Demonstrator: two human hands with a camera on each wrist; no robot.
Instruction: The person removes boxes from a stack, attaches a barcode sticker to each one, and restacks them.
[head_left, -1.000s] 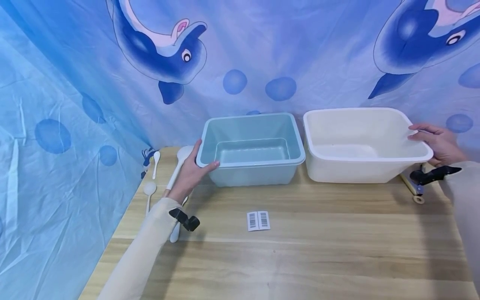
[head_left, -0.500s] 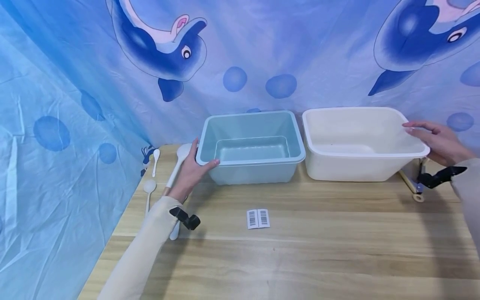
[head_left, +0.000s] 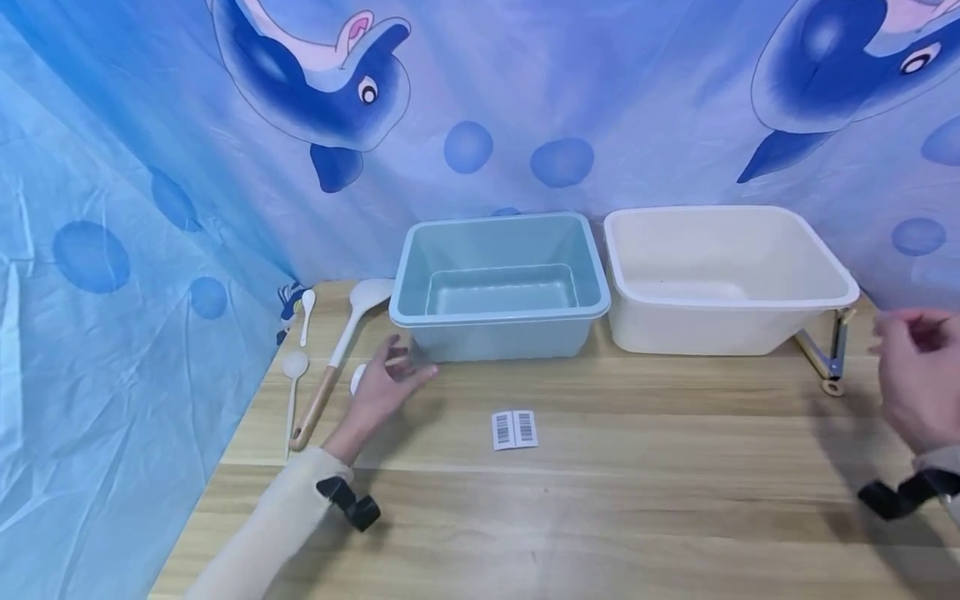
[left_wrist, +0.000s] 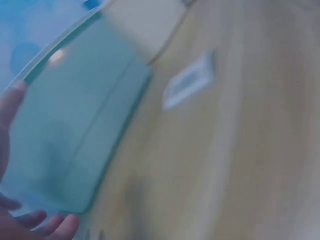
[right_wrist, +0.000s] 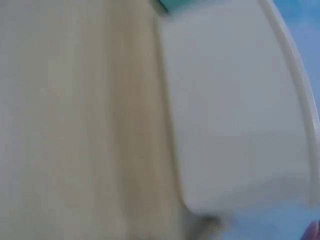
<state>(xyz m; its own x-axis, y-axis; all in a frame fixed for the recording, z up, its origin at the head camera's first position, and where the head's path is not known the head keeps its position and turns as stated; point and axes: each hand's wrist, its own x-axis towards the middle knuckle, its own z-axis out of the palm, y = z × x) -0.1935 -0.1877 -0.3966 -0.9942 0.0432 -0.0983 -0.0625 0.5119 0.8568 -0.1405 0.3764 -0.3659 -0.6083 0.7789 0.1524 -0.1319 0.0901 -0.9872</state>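
Just below the front left corner of the light teal bin (head_left: pixel 498 337), my left hand (head_left: pixel 384 385) is off the rim with its fingers apart and nothing in them. In the left wrist view, its fingers (left_wrist: pixel 11 105) show at the left edge, beside the teal bin (left_wrist: pixel 75 115). To the right of the white bin (head_left: pixel 720 329), my right hand (head_left: pixel 924 375) hangs apart from it, blurred, fingers loosely bent and holding nothing visible. The white bin's side (right_wrist: pixel 235 110) fills much of the right wrist view.
Left on the wooden table (head_left: pixel 600 517) lie a large ladle (head_left: pixel 341 342) with a wooden handle, a small spoon (head_left: pixel 306 317) and a longer spoon (head_left: pixel 292 375). A white piece (head_left: pixel 357 379) is partly behind my left hand. A barcode label (head_left: pixel 514 430) and metal bracket (head_left: pixel 831 358) are nearby.
Both hands have let go of the bins' rims. The left has drawn down and slightly back, the right down and to the right. The bins have stayed side by side.
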